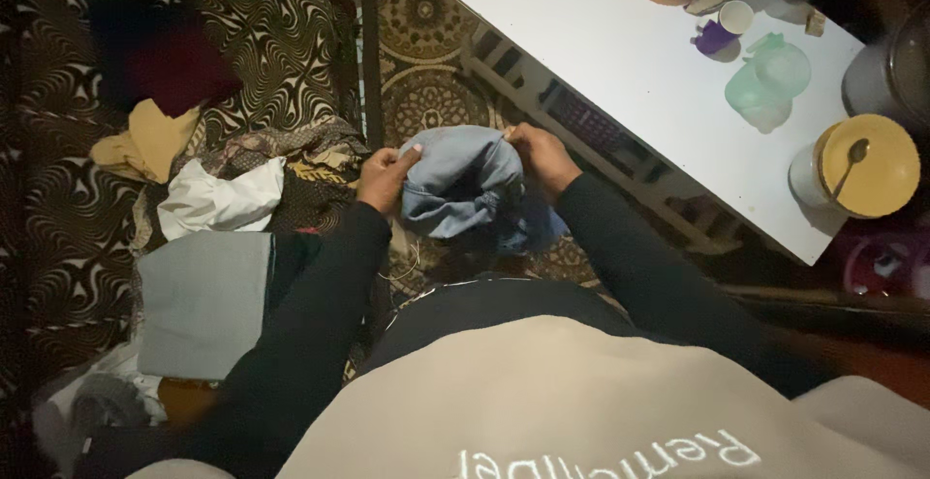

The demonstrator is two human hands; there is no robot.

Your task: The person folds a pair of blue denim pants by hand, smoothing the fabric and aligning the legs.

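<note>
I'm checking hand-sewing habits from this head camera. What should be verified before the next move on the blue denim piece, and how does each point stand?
1. Left hand grips the denim piece: ok.
2. Right hand grips its upper edge: ok.
3. Needle position known: cannot tell, too small to see.
4. Pale thread hanging below the denim, free of snags: cannot tell.
5. Lighting on the work: not ok, dim.
6. White table edge apart from the hands: ok.
</note>
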